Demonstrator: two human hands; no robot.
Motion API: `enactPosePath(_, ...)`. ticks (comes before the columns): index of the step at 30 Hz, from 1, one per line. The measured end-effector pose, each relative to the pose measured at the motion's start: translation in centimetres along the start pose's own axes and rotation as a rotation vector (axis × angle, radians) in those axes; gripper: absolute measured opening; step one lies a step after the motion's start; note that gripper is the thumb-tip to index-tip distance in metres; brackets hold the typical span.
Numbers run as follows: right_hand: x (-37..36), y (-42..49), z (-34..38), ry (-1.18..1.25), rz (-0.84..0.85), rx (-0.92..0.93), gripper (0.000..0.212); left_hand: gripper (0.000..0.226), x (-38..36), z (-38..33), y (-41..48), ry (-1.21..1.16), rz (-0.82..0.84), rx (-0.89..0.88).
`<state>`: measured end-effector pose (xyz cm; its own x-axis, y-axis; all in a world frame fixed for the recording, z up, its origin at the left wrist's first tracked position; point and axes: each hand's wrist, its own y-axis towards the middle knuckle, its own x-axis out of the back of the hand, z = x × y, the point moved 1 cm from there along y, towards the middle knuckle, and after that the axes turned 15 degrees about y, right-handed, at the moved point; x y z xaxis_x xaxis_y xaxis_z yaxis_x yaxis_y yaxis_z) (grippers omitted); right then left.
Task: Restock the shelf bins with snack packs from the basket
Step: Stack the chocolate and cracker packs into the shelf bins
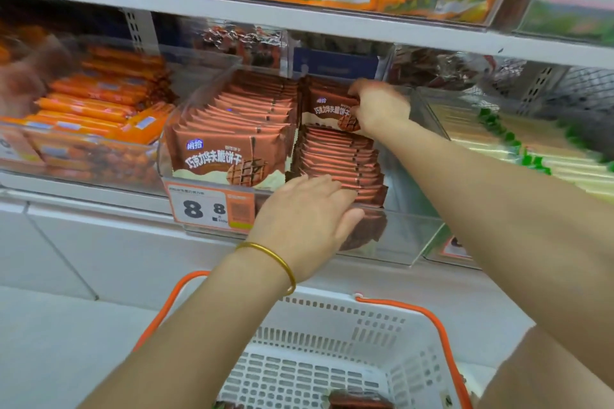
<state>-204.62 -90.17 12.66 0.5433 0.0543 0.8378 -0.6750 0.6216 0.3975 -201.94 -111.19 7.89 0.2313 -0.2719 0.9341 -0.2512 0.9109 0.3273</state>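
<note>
Right hand [378, 106] clamped on brown foil snack pack [329, 111] in clear plastic bin [412, 236]; left hand [309, 216] flat, fingers apart, probably bracing the row. Release early, row topples forward.

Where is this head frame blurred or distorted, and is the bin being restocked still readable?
Head view: motion blur smears the orange sausage packs at left and the green-and-white packs at right; wide-angle distortion bends the shelf edge. The centre stays sharp: chocolate biscuit packs, price tag, left hand, right hand, white basket.
</note>
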Motion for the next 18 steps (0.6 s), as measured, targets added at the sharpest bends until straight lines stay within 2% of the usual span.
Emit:
enactPosePath(2,-0.8,0.8,0.1,-0.019,-0.017,0.012,0.033,0.061,-0.2,0.0,-0.1,-0.004,-0.016,0.008)
enactPosePath(7,-1.9,1.3,0.3,-0.048,-0.089,-0.051,0.052,0.057,-0.7,0.2,-0.1,-0.008,-0.022,0.012)
enactPosePath(11,-3.0,0.9,0.4,-0.027,-0.049,-0.048,0.052,0.057,-0.8,0.3,0.0,-0.023,-0.002,0.003)
enactPosePath(15,-1.6,0.2,0.6,0.112,-0.1,-0.13,0.044,0.051,-1.1,0.4,-0.1,0.021,-0.051,0.005)
enactPosePath(18,1.5,-1.8,1.2,0.28,-0.165,-0.082,0.035,0.05,-1.2,0.5,-0.2,0.042,-0.057,-0.012)
